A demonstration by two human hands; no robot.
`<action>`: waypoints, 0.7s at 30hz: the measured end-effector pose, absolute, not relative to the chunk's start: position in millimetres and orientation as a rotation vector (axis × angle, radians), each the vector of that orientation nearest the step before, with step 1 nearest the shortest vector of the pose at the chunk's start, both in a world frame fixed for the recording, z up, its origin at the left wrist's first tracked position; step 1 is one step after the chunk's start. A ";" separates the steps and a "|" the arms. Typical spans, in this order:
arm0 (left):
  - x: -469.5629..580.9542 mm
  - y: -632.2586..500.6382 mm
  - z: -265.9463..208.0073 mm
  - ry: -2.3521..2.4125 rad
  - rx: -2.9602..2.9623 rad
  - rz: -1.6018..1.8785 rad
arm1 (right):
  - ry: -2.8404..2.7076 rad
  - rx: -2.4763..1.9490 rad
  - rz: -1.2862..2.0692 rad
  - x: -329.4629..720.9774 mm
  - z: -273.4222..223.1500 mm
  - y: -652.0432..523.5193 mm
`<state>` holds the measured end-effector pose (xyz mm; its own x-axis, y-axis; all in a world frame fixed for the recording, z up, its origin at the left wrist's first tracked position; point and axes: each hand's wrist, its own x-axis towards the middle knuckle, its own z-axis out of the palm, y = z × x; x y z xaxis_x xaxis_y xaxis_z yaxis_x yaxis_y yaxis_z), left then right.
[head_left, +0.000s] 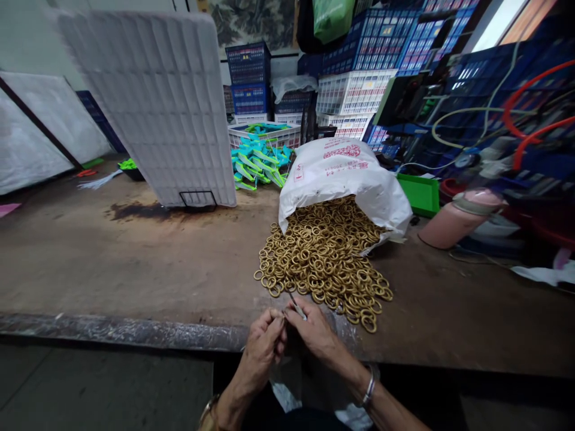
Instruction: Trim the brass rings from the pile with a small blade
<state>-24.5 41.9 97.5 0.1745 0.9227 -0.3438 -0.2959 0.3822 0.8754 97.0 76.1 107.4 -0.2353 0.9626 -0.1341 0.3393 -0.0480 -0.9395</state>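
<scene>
a: where do we find the hands?
b: together at the near edge of the table (90, 263), fingertips meeting. the left hand (264, 340) has thumb and forefinger pinched; we cannot tell what, if anything, sits between them.
a: and the right hand (318, 336)?
b: fingers closed on a thin tool (299, 309), pale along its shaft, its dark end towards the rings. we note a bracelet (370, 386) on that wrist.
a: the rings (314, 260), then. where do we place them?
b: heaped on the table just beyond the hands, gold-coloured, spilling from the mouth of a white sack (336, 170) that lies on its side. we see red print on it.
a: what do we log around that?
b: left of the sack, a pile of teal and lime pieces (260, 161); further left, a tall white panel (157, 108), leaning. to the sack's right, a green tray (417, 194) and a pink bottle (462, 218). behind, we record stacked crates (354, 93), blue and white.
</scene>
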 end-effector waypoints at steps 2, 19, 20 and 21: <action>-23.8 41.6 97.4 1.030 0.731 1.013 | -1.630 -1.432 1.258 99.8 106.5 76.7; -25.3 37.7 103.0 1.155 0.801 1.092 | -2.368 -1.589 0.521 105.3 89.6 65.5; -25.7 35.3 104.5 1.152 0.803 1.075 | -2.375 -1.627 0.488 107.8 86.9 68.3; -26.2 32.8 106.4 1.134 0.798 1.053 | -2.376 -1.664 0.456 110.4 84.2 71.4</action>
